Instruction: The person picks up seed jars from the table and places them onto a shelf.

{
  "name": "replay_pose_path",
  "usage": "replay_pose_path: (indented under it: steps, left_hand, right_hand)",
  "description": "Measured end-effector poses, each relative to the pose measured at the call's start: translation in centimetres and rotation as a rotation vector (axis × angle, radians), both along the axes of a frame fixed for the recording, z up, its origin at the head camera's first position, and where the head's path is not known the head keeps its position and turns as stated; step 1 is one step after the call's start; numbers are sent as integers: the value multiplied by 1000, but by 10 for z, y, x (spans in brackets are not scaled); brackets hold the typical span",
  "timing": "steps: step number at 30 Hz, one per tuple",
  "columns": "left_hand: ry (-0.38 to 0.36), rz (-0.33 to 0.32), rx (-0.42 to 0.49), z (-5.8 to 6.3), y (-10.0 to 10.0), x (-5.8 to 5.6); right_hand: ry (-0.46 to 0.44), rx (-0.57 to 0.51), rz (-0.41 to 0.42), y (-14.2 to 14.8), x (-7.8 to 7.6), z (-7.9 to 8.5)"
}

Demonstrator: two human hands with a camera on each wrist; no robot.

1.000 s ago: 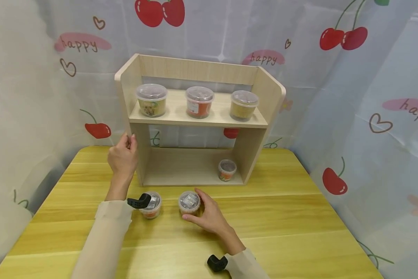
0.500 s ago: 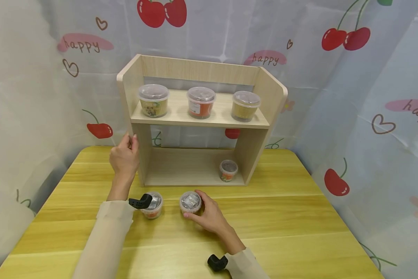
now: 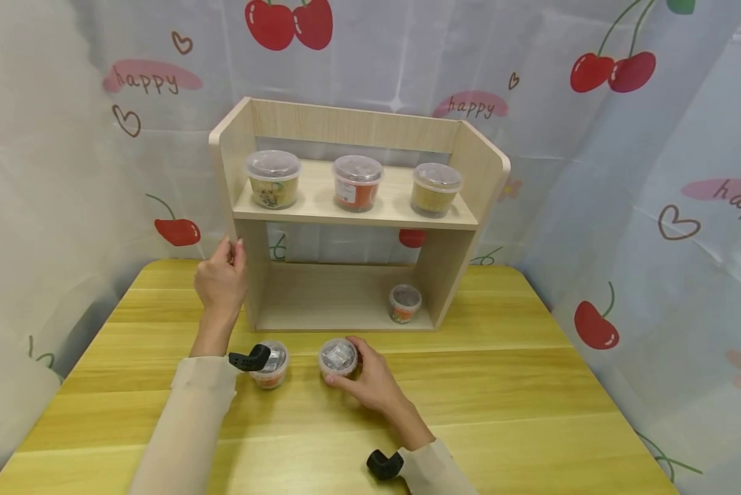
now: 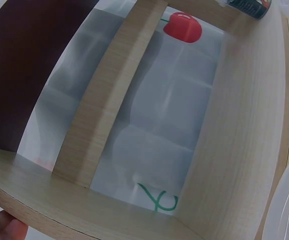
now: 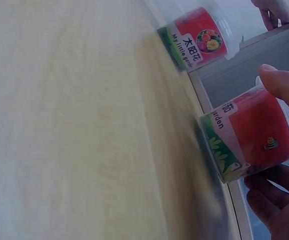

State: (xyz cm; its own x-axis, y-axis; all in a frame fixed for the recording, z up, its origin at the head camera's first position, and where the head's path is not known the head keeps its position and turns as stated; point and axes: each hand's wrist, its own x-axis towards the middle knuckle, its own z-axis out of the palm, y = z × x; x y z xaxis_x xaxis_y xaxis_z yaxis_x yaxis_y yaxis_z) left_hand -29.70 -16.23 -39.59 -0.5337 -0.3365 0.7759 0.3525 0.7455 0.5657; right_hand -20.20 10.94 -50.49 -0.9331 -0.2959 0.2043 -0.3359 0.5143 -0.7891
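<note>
My left hand (image 3: 220,275) grips the front edge of the left side panel of a small wooden shelf (image 3: 346,218); its fingertips (image 4: 9,227) show at the panel's edge in the left wrist view. Thumb and fingers of my right hand (image 3: 373,378) hold a lidded plastic cup (image 3: 338,357) from the right, on the table before the shelf. In the right wrist view that lidded plastic cup (image 5: 254,137) has a red label with green and a bee. A second such cup (image 3: 271,368) stands to its left, partly hidden by the black wrist strap; its label (image 5: 197,40) reads "My little garden".
On the upper board stand three lidded tubs: a yellow one (image 3: 273,180) at left, a red one (image 3: 357,184) in the middle and another yellow one (image 3: 436,191) at right. A small cup (image 3: 404,304) sits at the lower board's right end. Behind hangs a cherry-print curtain (image 3: 377,55).
The view has shifted slightly. Both hands keep their places, the left on the shelf panel and the right on the plastic cup; the cup stays where it was.
</note>
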Motion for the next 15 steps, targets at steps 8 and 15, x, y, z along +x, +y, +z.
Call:
replay_pose_path:
  steps: [8,15]
  left_hand:
    - [-16,-8,-3,1,0,1]
    - [-10,1,-4,0,-1,1]
  right_hand:
    - [-5,-28,0,2,-5,6]
    - [38,-75,-22,5,-14,12]
